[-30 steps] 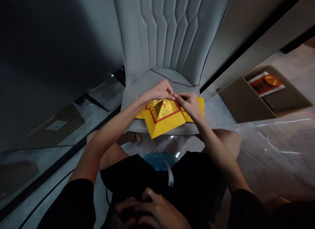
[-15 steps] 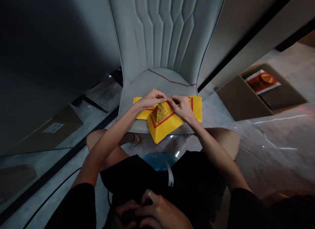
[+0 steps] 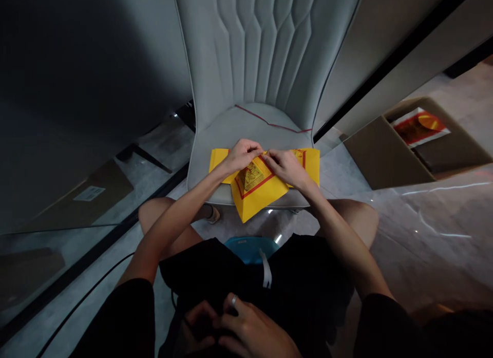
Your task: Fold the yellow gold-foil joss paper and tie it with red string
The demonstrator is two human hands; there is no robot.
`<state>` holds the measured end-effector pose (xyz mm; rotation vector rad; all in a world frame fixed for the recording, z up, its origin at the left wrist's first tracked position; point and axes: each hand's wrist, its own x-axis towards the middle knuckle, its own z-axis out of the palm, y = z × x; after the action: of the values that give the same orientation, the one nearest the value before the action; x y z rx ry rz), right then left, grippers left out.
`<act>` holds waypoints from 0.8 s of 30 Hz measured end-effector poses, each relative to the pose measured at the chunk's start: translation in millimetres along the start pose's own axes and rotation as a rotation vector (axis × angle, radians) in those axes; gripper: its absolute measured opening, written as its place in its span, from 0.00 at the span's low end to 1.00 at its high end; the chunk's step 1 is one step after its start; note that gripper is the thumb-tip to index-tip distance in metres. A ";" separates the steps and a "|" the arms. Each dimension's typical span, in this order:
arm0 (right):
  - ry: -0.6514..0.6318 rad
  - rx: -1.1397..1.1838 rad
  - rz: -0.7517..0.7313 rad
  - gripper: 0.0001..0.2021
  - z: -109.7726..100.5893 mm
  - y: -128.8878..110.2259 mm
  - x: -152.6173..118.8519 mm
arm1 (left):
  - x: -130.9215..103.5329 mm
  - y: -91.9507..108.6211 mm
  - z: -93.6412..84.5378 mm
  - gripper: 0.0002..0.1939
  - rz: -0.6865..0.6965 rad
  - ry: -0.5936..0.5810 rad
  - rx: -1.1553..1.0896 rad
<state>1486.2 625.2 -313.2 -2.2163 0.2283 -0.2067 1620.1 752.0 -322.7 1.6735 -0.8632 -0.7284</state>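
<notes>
A yellow sheet of paper (image 3: 265, 191) with red borders and dark printed figures lies folded across the front of a grey chair seat. One pointed corner hangs over the seat's edge. At the paper's upper middle, my left hand (image 3: 244, 155) pinches the fold from the left, fingers curled. My right hand (image 3: 285, 165) grips the same fold from the right, its fingertips almost meeting the left ones. More of the yellow paper (image 3: 313, 165) sticks out beyond both hands. The fingertips partly hide the fold itself.
Behind the paper, a thin dark red string (image 3: 265, 121) lies on the chair seat (image 3: 215, 132). An open cardboard box (image 3: 385, 157) holding a red printed packet (image 3: 419, 128) stands at right. Another person's hand with a ring (image 3: 250, 324) shows at bottom. A blue object (image 3: 250, 249) is below the seat.
The whole view has shifted slightly. Both hands stay at the fold of the yellow paper, with only small finger movements. The ringed hand at the bottom has shifted its fingers slightly.
</notes>
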 end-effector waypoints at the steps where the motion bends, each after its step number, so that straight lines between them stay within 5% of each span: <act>1: -0.005 0.011 0.007 0.17 -1.3 -3.0 -0.7 | -0.1 -0.6 -3.1 0.14 -0.004 0.022 0.015; 4: -0.012 0.038 -0.005 0.18 -6.7 -20.7 -11.0 | -0.9 -3.8 -9.7 0.14 -0.035 0.095 0.055; 7: -0.016 0.082 -0.041 0.16 5.8 -51.6 -56.6 | -1.6 -8.9 -11.3 0.14 -0.041 0.085 0.072; 9: -0.062 0.116 -0.084 0.35 34.3 -74.2 -112.5 | -1.2 -13.0 -15.9 0.14 -0.028 0.098 0.073; 12: -0.228 0.283 -0.123 0.16 91.1 -96.5 -205.6 | 0.6 -19.6 -38.2 0.13 -0.014 0.244 0.086; 14: -0.454 0.252 -0.043 0.24 117.4 -100.5 -247.0 | 1.4 -23.4 -59.3 0.14 -0.025 0.371 0.105; 18: -0.531 0.191 0.047 0.37 117.2 -95.5 -260.2 | 0.3 -28.0 -78.4 0.15 -0.056 0.431 0.097; 24: -0.474 0.162 0.095 0.33 98.6 -88.1 -249.2 | -3.7 -27.0 -33.5 0.15 -0.041 0.257 0.073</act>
<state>1275.2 812.3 -319.9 -2.0202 0.0525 0.3398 1650.3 777.3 -340.4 1.8081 -0.6814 -0.4998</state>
